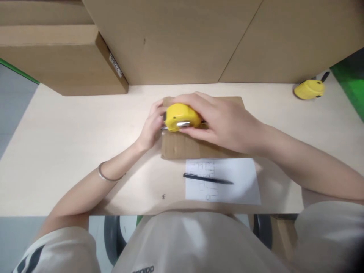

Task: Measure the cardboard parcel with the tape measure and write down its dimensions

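A yellow tape measure (182,116) is held over a brown cardboard box (182,146) lying on the table. My right hand (227,123) wraps round the tape measure's case from the right, thumb on the near side. At the box's left end, my left hand (152,127) has its fingers bent in at the tape measure's mouth, where a bit of metal blade shows. Its fingertips are partly hidden behind the case. Just below the box lies a sheet of white paper (222,193) with drawn marks, and a black pen (209,179) rests across it.
Large cardboard panels (182,45) stand along the table's back edge. A flat carton (65,68) is at the back left. Another yellow tool with a black strap (309,90) sits at the back right. A small dark mark (163,196) is on the table (71,132) near its front.
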A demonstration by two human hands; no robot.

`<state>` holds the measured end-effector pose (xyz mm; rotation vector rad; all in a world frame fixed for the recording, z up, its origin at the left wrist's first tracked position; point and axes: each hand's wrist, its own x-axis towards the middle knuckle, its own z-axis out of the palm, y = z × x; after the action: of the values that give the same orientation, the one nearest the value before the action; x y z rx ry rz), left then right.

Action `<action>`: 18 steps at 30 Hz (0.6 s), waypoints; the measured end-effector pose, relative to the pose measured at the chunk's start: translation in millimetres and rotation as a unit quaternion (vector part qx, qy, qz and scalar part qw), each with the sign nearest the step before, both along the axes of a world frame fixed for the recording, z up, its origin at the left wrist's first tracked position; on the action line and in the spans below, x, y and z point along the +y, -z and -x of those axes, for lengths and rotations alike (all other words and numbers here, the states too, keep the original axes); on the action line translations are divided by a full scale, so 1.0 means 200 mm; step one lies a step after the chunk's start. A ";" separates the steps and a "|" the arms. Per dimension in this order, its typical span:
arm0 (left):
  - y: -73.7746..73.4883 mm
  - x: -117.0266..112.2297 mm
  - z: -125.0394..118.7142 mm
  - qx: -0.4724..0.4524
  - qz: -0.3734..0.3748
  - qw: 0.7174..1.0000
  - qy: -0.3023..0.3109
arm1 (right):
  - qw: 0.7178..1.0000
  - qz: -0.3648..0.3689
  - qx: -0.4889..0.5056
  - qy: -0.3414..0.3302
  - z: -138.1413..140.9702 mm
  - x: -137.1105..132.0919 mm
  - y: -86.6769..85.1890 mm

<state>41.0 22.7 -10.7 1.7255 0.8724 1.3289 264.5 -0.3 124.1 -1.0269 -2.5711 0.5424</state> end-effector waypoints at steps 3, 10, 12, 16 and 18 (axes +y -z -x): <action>-0.01 0.01 0.04 0.052 -0.045 0.997 0.030 | 0.999 -0.002 0.023 0.033 -0.22 -0.02 0.00; -0.04 -0.02 0.02 0.029 -0.003 0.999 0.013 | 0.984 0.062 0.055 0.161 -0.80 -0.05 0.05; -0.03 -0.02 0.01 0.031 -0.002 0.999 0.011 | 0.979 0.091 0.066 0.172 -0.85 -0.04 0.08; -0.03 -0.02 0.02 0.039 -0.001 0.999 -0.003 | 0.969 0.137 0.067 0.196 -0.85 -0.02 0.09; -0.03 -0.02 0.02 0.045 -0.002 0.999 -0.006 | 0.972 0.127 0.056 0.191 -0.82 -0.02 0.04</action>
<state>37.2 19.3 -4.6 1.7960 0.9330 1.2704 429.3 -4.5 115.5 -1.4865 -2.1632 0.8067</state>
